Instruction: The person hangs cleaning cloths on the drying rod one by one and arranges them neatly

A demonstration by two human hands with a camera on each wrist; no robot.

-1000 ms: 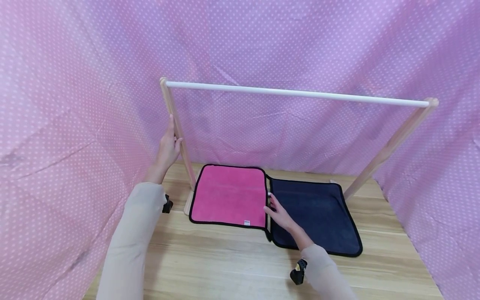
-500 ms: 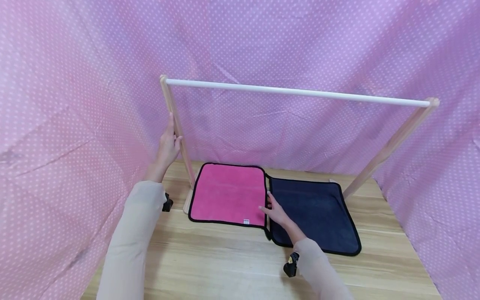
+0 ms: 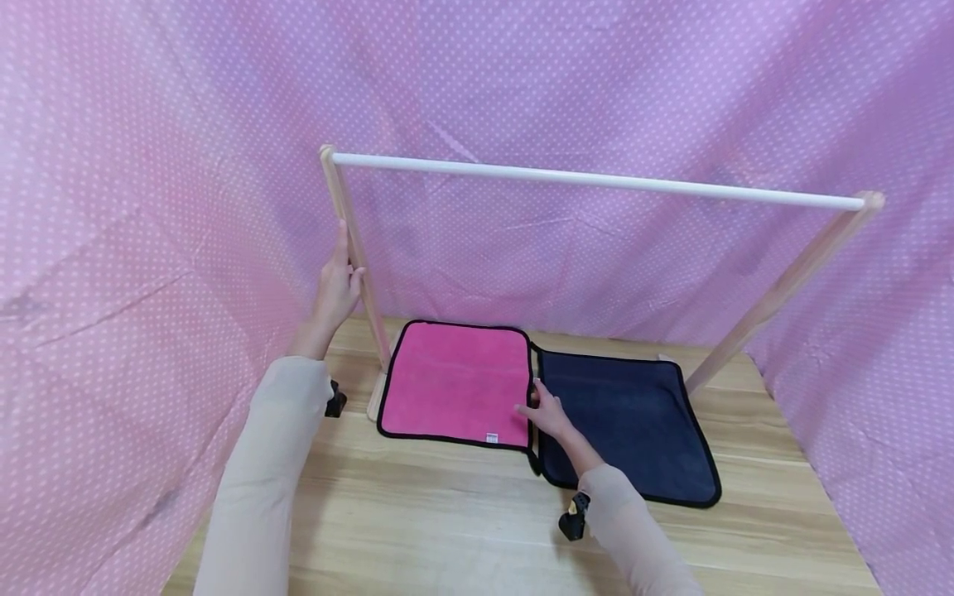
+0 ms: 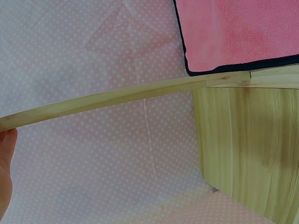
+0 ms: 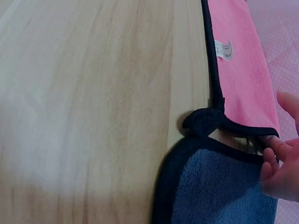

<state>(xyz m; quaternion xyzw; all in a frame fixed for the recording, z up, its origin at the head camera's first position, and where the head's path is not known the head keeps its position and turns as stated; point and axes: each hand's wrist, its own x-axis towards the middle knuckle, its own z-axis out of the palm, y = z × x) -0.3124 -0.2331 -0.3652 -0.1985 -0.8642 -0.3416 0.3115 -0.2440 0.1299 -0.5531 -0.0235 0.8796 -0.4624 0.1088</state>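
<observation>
My left hand [image 3: 337,285] holds the left wooden post [image 3: 373,319] of a rack, its index finger straight along the wood and its thumb at the inner side. In the left wrist view only part of this hand [image 4: 5,168] shows, at the post's lower edge. Two black-edged cloths lie side by side: a pink one [image 3: 458,381] with a small white label and a dark blue one [image 3: 626,426]. Over the gap between them is my right hand [image 3: 550,414], thumb spread across the pink edge. In the right wrist view its fingers [image 5: 275,145] reach into that gap, their tips partly hidden.
A white rod [image 3: 596,179] joins the tops of the two posts. The right wooden post [image 3: 782,290] leans outward behind the dark blue cloth. All stands on a wood-grain table [image 3: 425,513], with a pink dotted curtain [image 3: 522,74] around the back and sides.
My right hand has shifted slightly left and back along the gap, its thumb now over the pink cloth. The left hand keeps its place on the post. The view has shifted slightly.
</observation>
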